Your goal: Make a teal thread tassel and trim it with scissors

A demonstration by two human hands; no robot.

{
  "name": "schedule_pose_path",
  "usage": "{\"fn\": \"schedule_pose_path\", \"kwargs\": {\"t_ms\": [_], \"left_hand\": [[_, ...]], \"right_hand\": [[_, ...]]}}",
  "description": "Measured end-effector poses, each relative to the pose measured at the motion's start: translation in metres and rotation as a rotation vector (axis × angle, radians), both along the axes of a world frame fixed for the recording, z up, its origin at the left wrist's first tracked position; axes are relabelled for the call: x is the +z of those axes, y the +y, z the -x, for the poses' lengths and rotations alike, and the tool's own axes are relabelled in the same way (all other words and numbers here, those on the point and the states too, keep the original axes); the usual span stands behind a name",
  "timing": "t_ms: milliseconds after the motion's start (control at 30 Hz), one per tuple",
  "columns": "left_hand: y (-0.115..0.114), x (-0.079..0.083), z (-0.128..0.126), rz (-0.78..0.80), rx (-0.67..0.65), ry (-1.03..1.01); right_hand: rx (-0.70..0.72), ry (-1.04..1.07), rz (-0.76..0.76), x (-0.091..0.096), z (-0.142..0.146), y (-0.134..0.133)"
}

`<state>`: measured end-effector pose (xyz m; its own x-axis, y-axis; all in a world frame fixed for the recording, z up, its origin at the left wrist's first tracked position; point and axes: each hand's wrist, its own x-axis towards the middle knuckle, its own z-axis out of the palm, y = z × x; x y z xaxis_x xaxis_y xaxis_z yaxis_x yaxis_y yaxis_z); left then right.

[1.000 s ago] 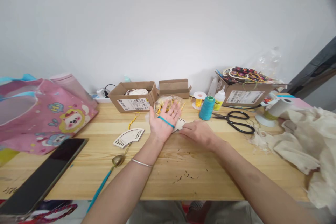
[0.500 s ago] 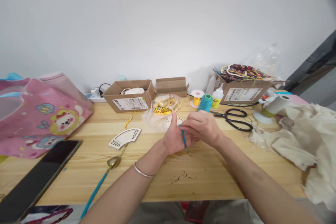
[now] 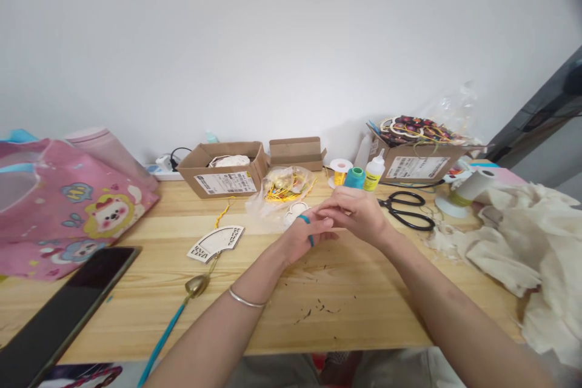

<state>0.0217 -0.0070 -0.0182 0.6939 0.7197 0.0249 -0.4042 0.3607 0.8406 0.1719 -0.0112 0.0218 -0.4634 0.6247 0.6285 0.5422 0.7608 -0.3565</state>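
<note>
A band of teal thread (image 3: 310, 239) is looped round the palm of my left hand (image 3: 297, 237). Its thumb lies across toward my right hand, and the other fingers are partly hidden. My right hand (image 3: 357, 209) meets it with bent, closed fingers at the left fingertips; the thread between them is hidden. Just behind my hands stands a teal thread spool (image 3: 354, 178). To the left lies a fan-shaped wooden pendant (image 3: 217, 243) with a yellow cord, a gold bell-shaped piece (image 3: 197, 285) and a teal tassel (image 3: 163, 339).
Behind are an open cardboard box (image 3: 222, 176), a plastic bag of yellow cords (image 3: 284, 185), a glue bottle (image 3: 374, 171) and a yellow spool (image 3: 339, 173). Black scissors (image 3: 409, 210) and beige cloth (image 3: 504, 248) lie right. A phone (image 3: 68, 303) and pink bag (image 3: 77, 206) are left.
My left thumb has come down from upright to lie across toward my right hand. The left hand has turned, and the thread loop now shows across its back and side.
</note>
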Motion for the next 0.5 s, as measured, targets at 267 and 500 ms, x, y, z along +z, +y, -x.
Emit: {"fn": "schedule_pose_path", "kwargs": {"t_ms": [267,500], "left_hand": [[0.009,0.002,0.017,0.022,0.045,-0.027],[0.014,-0.005,0.015,0.185,0.107,-0.041]], "right_hand": [[-0.067,-0.366,0.080,0.103,-0.016,0.047],[-0.447,-0.484,-0.119,0.243,-0.047,0.081]]}}
